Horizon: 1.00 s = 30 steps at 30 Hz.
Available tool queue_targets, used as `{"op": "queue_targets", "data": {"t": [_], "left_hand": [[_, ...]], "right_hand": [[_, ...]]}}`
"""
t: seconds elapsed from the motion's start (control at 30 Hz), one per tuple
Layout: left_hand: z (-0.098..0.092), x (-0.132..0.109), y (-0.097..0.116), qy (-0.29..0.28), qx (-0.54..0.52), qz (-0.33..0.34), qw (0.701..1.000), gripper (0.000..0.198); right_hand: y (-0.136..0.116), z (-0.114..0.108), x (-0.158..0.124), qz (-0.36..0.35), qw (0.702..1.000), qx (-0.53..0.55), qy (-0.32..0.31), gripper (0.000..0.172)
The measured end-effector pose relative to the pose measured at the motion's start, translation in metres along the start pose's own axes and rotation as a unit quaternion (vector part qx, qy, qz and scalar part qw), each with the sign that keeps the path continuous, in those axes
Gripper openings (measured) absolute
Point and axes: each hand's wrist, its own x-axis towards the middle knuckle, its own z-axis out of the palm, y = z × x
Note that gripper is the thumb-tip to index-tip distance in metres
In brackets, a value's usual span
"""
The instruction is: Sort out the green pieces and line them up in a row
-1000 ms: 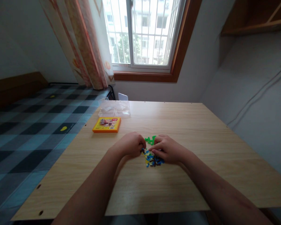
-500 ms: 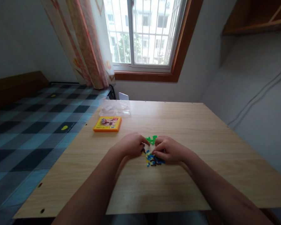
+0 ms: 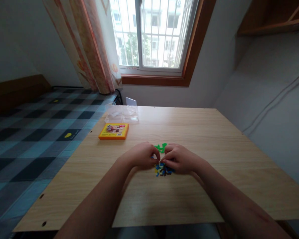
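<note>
Small blue, yellow and dark pieces, like tiny building bricks, lie in a loose pile on the wooden table. Just behind them is a cluster of bright green pieces. My left hand is at the pile's left edge, thumb and index finger pinched together. From the right, my right hand rests over the pile with its fingers curled and thumb near the index fingertip. The fingertips of both hands almost meet. Anything held between them is too small to make out, and my right hand hides part of the pile.
A flat yellow-orange box with a printed picture lies at the table's left side. Behind it stand clear plastic containers. A bed with a checked cover adjoins the left edge; a window is beyond the table.
My left index finger, stretched toward the pieces before, has bent down to meet the thumb in a pinch closer to my right fingertips. My right hand has hardly moved.
</note>
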Motion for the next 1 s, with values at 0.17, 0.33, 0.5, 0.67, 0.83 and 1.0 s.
{"op": "queue_targets", "data": {"t": [0.17, 0.33, 0.5, 0.67, 0.83, 1.0], "left_hand": [[0.001, 0.001, 0.0, -0.004, 0.014, -0.013, 1.0, 0.022], [0.002, 0.001, 0.001, 0.001, 0.016, -0.019, 1.0, 0.022], [-0.007, -0.001, -0.002, -0.006, 0.009, -0.022, 1.0, 0.023], [-0.016, -0.004, -0.006, -0.01, 0.011, -0.034, 0.999, 0.02], [-0.014, -0.005, -0.001, -0.025, 0.027, -0.062, 0.997, 0.021], [-0.014, -0.003, 0.0, -0.027, 0.031, -0.048, 0.998, 0.024]], "right_hand": [[0.006, -0.001, -0.002, 0.038, 0.999, -0.024, 0.015, 0.019], [0.009, -0.001, -0.004, 0.05, 0.998, -0.03, 0.02, 0.018], [0.009, 0.001, -0.003, 0.051, 0.997, -0.04, 0.03, 0.013], [0.009, 0.003, -0.003, 0.049, 0.997, -0.046, 0.024, 0.009], [0.011, 0.005, -0.004, 0.052, 0.997, -0.046, 0.017, 0.009], [0.011, 0.005, -0.003, 0.055, 0.997, -0.041, 0.023, 0.01]]}}
